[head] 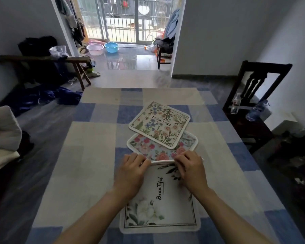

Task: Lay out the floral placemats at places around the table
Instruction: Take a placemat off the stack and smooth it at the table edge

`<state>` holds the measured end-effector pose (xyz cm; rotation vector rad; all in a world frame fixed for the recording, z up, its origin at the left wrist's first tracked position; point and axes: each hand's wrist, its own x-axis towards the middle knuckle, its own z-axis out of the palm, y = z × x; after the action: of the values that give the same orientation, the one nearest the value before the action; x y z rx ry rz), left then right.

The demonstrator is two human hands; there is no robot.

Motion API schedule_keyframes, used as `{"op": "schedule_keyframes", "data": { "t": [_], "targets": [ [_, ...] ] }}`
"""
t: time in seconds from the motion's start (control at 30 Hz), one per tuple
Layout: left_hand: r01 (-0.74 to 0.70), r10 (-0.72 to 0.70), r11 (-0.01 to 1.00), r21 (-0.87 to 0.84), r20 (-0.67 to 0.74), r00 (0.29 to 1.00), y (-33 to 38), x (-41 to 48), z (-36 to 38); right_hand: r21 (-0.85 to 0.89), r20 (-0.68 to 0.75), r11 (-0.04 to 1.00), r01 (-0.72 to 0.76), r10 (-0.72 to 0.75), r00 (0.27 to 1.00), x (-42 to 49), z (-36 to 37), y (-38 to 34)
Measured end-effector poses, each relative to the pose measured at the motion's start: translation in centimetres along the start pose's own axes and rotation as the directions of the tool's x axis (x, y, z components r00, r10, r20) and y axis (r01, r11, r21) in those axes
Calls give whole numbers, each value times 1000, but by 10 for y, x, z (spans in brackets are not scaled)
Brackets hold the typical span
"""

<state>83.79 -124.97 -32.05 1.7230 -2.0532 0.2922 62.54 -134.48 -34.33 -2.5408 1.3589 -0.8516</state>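
Observation:
Three floral placemats lie on the checked tablecloth [88,155]. Nearest me is a white placemat [162,205] with a white flower and the word "Beautiful". My left hand [130,171] grips its far left corner and my right hand [192,171] grips its far right corner, fingers curled over the far edge. Just beyond lies a pink-rose placemat [155,148], its near edge under the white one. A cream wildflower placemat [159,124] lies turned at an angle on top of the pink one, toward the table's middle.
A dark wooden chair [257,95] with two plastic bottles [236,103] on its seat stands at the table's right. On the left are a wooden bench [42,59] with bags, blue cloth on the floor and folded bedding [2,127]. Basins sit by the balcony door.

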Motion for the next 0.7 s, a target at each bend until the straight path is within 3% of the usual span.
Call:
{"op": "schedule_keyframes", "data": {
  "t": [0.2, 0.43, 0.7],
  "targets": [
    [18, -26, 999, 45, 182, 983, -15, 24, 34, -5, 87, 993, -114, 114, 990, 13, 27, 16],
    [90, -130, 989, 119, 379, 916, -22, 37, 54, -17, 201, 994, -112, 113, 973, 10, 42, 31],
    [175, -186, 983, 64, 376, 908, -17, 18, 55, -121, 228, 972, -202, 225, 947, -8, 25, 31]
  ]
}}
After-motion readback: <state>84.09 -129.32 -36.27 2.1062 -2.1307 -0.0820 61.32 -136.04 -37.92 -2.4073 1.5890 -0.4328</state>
